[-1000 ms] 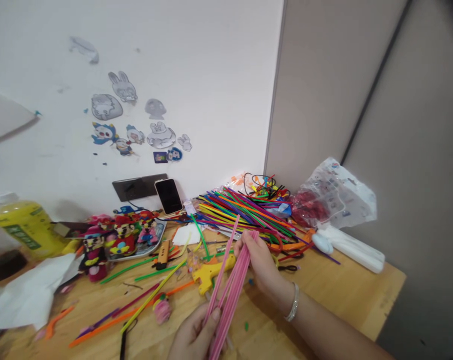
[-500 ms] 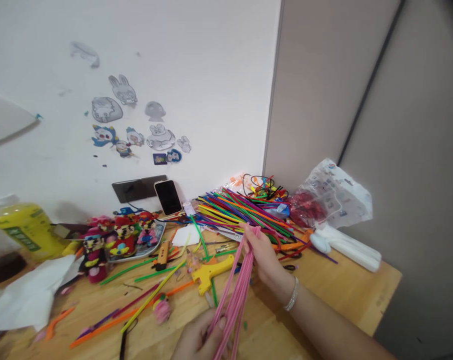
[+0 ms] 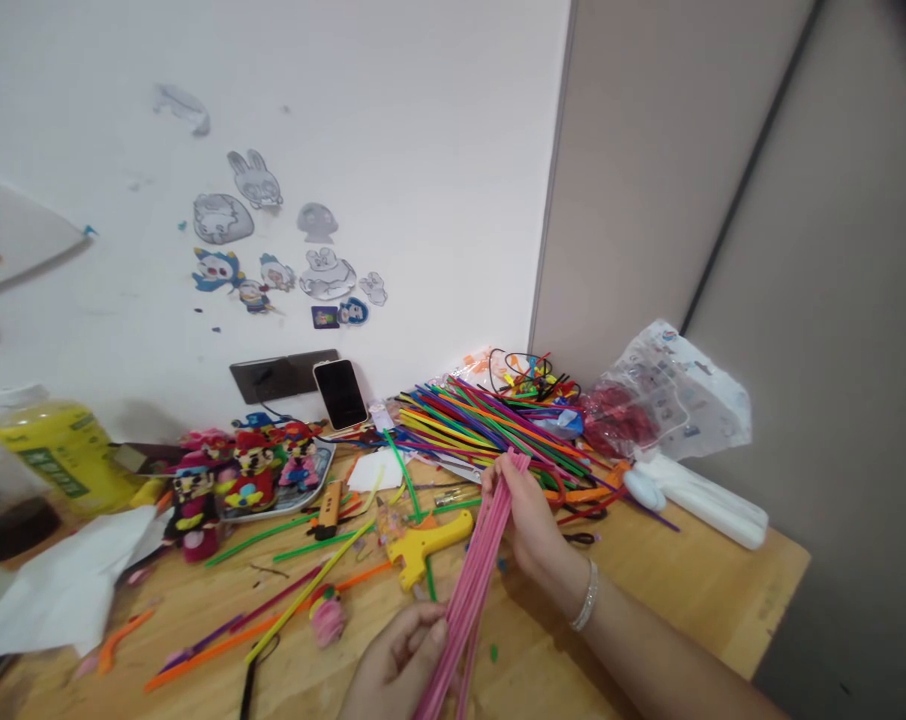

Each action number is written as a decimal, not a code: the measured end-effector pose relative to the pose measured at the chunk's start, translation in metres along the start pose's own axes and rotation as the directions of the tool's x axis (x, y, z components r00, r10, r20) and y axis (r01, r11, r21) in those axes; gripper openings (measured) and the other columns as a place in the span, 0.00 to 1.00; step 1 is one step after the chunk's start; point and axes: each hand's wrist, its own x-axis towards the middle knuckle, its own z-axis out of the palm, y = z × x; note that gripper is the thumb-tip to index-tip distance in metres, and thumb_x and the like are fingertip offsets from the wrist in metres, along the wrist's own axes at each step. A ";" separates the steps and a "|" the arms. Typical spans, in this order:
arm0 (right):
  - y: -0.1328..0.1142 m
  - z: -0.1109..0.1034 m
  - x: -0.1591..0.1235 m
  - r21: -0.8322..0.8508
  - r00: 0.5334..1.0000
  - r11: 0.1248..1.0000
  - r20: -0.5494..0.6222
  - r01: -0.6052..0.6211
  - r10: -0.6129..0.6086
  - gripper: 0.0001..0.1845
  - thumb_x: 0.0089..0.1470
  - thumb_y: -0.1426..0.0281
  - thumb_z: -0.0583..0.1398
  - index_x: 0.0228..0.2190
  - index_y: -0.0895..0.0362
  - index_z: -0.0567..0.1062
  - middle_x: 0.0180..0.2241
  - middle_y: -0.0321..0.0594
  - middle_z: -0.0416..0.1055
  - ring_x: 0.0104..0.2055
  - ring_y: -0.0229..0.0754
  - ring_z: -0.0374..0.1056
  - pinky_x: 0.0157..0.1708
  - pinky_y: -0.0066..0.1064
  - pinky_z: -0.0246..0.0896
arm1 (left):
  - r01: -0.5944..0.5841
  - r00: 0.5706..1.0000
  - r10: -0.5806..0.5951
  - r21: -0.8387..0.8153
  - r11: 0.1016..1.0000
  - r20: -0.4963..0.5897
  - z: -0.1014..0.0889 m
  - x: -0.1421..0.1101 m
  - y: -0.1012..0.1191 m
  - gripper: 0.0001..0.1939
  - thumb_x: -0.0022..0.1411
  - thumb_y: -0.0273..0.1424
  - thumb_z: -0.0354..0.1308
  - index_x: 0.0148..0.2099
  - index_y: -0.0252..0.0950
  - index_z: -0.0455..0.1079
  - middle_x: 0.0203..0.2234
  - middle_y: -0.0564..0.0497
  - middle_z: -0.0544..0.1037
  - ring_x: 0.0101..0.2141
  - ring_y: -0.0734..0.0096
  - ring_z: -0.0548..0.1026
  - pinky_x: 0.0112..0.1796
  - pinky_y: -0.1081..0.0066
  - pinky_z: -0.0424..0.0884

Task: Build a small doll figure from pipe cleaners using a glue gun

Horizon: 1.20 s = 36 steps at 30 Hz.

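White wall with cartoon stickers [image 3: 254,180] rises behind a wooden table [image 3: 723,590], and on this table many craft things lie in disorder. A bundle of pink pipe cleaners [image 3: 468,590] is held in the air above the table, in front of the person. Its long axis runs on a diagonal, from upper right down to lower left, and its lower end goes out of view at the bottom edge. The right hand [image 3: 526,525], with a silver bracelet [image 3: 586,595] on the wrist, is clamped around the upper part of the bundle, so this hand is nearer to the upper end. The left hand [image 3: 394,668] is lower, just beside the bundle on its left side, with the fingers curled toward it; I cannot tell if they really press on it. A yellow glue gun [image 3: 427,545] lies just left of the bundle, and a heap of coloured pipe cleaners [image 3: 490,425] lies behind the right hand.
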 end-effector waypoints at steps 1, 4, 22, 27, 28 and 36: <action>0.001 0.000 0.000 0.019 1.000 1.000 0.008 0.000 0.000 0.20 0.42 0.54 0.62 0.20 0.55 0.62 0.16 0.27 0.60 0.14 0.31 0.54 0.15 0.24 0.52 | -0.013 1.000 0.013 -0.007 1.000 0.006 0.000 0.001 -0.001 0.17 0.40 0.46 0.65 0.27 0.38 0.71 0.15 0.58 0.71 0.20 0.71 0.69 0.21 0.76 0.65; 0.003 0.001 -0.001 0.071 0.999 0.997 0.051 -0.007 0.003 0.19 0.43 0.56 0.63 0.20 0.56 0.63 0.17 0.28 0.61 0.16 0.31 0.54 0.17 0.23 0.53 | -0.018 1.000 0.018 -0.031 0.999 0.015 -0.002 0.005 -0.008 0.20 0.39 0.48 0.65 0.25 0.37 0.68 0.14 0.60 0.69 0.15 0.76 0.66 0.17 0.77 0.63; 0.011 -0.004 -0.001 0.214 0.960 0.938 0.123 -0.272 0.251 0.19 0.43 0.65 0.66 0.19 0.56 0.60 0.15 0.24 0.51 0.14 0.26 0.41 0.14 0.18 0.42 | 0.031 0.999 -0.035 -0.270 0.962 -0.013 -0.004 0.013 -0.013 0.21 0.46 0.48 0.61 0.26 0.37 0.58 0.15 0.56 0.75 0.12 0.81 0.68 0.15 0.81 0.57; 0.032 0.015 -0.021 0.148 0.933 0.932 0.200 -0.330 0.299 0.20 0.39 0.62 0.68 0.20 0.57 0.62 0.15 0.24 0.52 0.14 0.26 0.41 0.14 0.18 0.42 | 0.025 0.999 -0.030 -0.196 0.980 -0.023 -0.001 0.009 -0.007 0.22 0.43 0.48 0.62 0.26 0.36 0.61 0.13 0.61 0.68 0.12 0.83 0.61 0.16 0.81 0.53; 0.034 0.018 -0.024 0.134 0.930 0.934 0.212 -0.332 0.301 0.21 0.39 0.62 0.68 0.21 0.57 0.62 0.14 0.23 0.51 0.14 0.26 0.40 0.14 0.18 0.41 | 0.016 0.999 -0.021 -0.180 0.984 -0.028 -0.001 0.009 -0.006 0.22 0.42 0.49 0.62 0.27 0.36 0.62 0.13 0.62 0.67 0.12 0.84 0.60 0.16 0.81 0.53; 0.039 0.021 -0.032 0.058 0.922 0.935 0.198 -0.350 0.332 0.22 0.40 0.57 0.67 0.21 0.56 0.61 0.13 0.22 0.50 0.13 0.26 0.40 0.12 0.18 0.42 | -0.045 0.999 0.042 -0.119 0.992 -0.022 0.003 0.010 -0.010 0.23 0.44 0.50 0.60 0.30 0.35 0.65 0.15 0.62 0.65 0.15 0.82 0.60 0.18 0.80 0.55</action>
